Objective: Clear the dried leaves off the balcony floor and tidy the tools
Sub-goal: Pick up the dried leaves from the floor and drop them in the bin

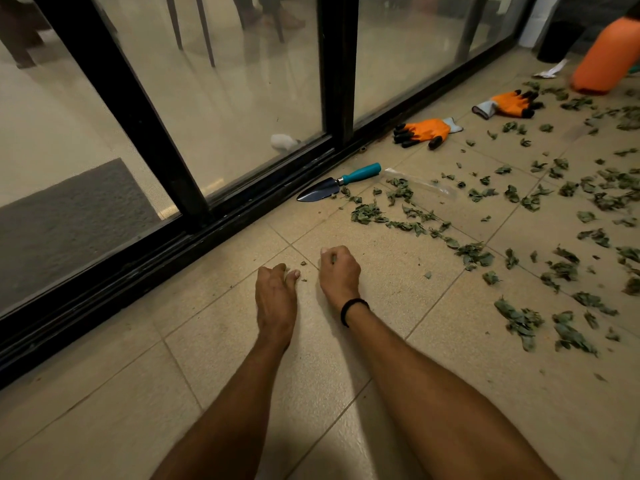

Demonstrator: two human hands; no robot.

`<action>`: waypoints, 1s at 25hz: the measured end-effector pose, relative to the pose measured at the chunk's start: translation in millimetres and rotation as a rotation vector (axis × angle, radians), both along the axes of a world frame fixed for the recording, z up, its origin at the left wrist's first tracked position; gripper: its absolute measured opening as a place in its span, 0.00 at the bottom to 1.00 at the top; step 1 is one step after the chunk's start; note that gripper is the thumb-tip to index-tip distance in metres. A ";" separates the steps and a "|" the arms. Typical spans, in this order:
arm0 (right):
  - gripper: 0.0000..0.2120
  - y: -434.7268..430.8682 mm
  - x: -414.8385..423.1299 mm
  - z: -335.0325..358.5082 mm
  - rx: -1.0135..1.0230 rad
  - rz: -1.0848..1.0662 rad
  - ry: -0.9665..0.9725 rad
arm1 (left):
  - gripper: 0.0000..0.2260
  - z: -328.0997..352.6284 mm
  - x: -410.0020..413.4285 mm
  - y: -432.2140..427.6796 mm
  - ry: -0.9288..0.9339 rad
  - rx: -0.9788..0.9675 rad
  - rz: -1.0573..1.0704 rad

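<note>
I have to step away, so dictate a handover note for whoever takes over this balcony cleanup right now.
Left hand: open, fingertips on the floor.
Right hand: curled, apparently round a leaf scrap.
Trowel lies by the door track; near glove and far glove lie beyond it.
Done: tiles around the hands nearly leaf-free.
Left: dried leaves scattered to the right, tools to tidy.

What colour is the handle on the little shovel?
The handle is teal blue, seen in the head view; the trowel has a dark blade.
</note>
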State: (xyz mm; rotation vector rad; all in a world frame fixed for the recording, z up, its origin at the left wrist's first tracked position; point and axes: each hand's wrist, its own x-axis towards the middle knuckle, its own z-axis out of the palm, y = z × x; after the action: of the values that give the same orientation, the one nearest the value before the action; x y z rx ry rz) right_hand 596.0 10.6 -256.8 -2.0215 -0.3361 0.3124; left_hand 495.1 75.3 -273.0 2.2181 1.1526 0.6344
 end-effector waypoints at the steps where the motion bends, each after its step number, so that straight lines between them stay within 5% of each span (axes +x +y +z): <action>1: 0.13 -5.1 4.5 1.5 0.090 -0.084 0.155 | 0.09 0.2 1.0 1.2 -0.006 0.006 -0.002; 4: 0.08 -22.8 12.8 -2.5 0.146 -0.105 0.311 | 0.06 1.9 5.0 2.5 -0.038 0.005 0.028; 13: 0.09 -1.2 -0.8 10.7 -0.137 0.291 -0.125 | 0.15 25.7 -15.9 12.6 -0.201 -0.392 0.437; 20: 0.10 15.0 -2.5 0.7 -0.401 0.479 -0.393 | 0.13 25.0 -31.7 34.7 -0.269 -0.606 0.479; 23: 0.10 18.6 -1.1 9.9 -0.245 0.259 -0.233 | 0.16 30.4 -30.7 26.0 -0.250 -0.539 0.352; 25: 0.08 15.5 8.4 12.8 -0.029 0.028 0.086 | 0.16 30.2 -29.0 18.8 -0.146 -0.368 0.177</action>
State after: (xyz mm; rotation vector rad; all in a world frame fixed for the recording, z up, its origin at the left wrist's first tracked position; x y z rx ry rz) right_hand 604.4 26.1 -244.0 -2.0267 -0.3077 0.4224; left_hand 466.1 94.1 -242.8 1.7481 1.2834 0.5904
